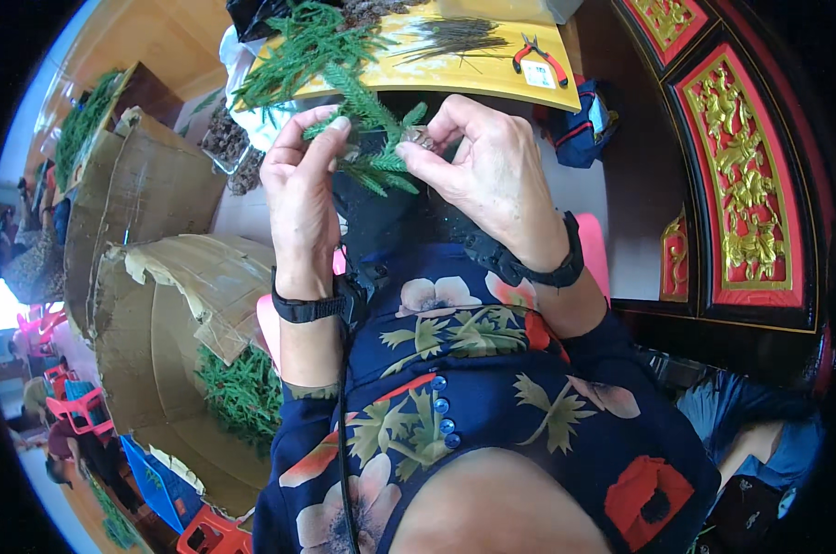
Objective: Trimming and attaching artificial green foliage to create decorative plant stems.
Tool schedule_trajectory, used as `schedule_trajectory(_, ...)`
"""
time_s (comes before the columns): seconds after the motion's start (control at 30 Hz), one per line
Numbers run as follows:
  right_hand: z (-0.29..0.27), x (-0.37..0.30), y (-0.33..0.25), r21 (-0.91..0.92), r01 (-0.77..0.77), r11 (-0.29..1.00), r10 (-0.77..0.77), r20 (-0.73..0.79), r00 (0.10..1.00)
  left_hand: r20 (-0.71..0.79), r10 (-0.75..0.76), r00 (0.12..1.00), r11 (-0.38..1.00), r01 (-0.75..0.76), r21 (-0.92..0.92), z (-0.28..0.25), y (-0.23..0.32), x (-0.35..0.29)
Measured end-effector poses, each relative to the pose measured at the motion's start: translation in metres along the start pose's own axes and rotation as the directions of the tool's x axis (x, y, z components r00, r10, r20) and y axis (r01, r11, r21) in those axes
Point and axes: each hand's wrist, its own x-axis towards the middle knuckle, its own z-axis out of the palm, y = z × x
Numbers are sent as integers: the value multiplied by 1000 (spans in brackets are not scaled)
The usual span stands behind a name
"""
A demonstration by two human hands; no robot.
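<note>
My left hand (300, 175) pinches a green artificial pine sprig (366, 103) between thumb and fingers. Several needle-covered branches spread from it, between my two hands and in front of the table edge. At the sprig's right side, the thumb and fingers of my right hand (496, 166) close on a small brown pine cone (420, 138). The fingers partly cover the cone, so how it is joined to the sprig cannot be made out.
Ahead, a yellow table (413, 78) bears green sprigs (307, 55), dark wire stems (455, 39) and red-handled pliers (540, 63). A torn cardboard box (164, 342) at left contains more greenery (240, 392). Brown cones (224, 138) lie beyond it. A carved red-and-gold panel (741, 175) stands right.
</note>
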Motion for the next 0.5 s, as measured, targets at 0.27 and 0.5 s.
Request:
schedule_trajectory(0.27, 1, -2, -11, 107, 166, 980, -152, -131, 980, 20, -29, 999, 994, 31, -108, -1, 0, 1)
schedule_trajectory(0.5, 16, -1, -6, 27, 291, 956, -269, -307, 913, 40, -71, 997, 993, 74, -94, 3, -3, 0)
